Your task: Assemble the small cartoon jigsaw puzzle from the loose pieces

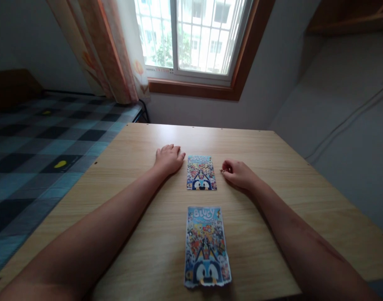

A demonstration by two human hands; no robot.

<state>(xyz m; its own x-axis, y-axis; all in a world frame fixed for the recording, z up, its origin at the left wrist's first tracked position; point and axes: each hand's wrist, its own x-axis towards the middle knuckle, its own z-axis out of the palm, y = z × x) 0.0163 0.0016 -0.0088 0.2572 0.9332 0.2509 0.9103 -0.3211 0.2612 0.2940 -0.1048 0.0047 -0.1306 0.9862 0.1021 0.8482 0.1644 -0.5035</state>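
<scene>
On the wooden table lies a small printed card (201,173) with a blue cartoon dog and many small figures. My left hand (170,159) rests on the tabletop just left of the card, fingers apart and holding nothing. To the card's right, my right hand (237,173) is closed in a pinch. A tiny brownish object (222,170) pokes out at its fingertips, too small to name. Nearer to me sits a larger "Bluey" foil packet (206,248) with the same picture, its bottom edge torn and ragged.
The light wooden table (141,259) reaches toward a window (197,37) with bars outside. A bed with a checked sheet (53,138) stands along the left, below a patterned curtain (106,54). A cable (345,121) runs along the right wall.
</scene>
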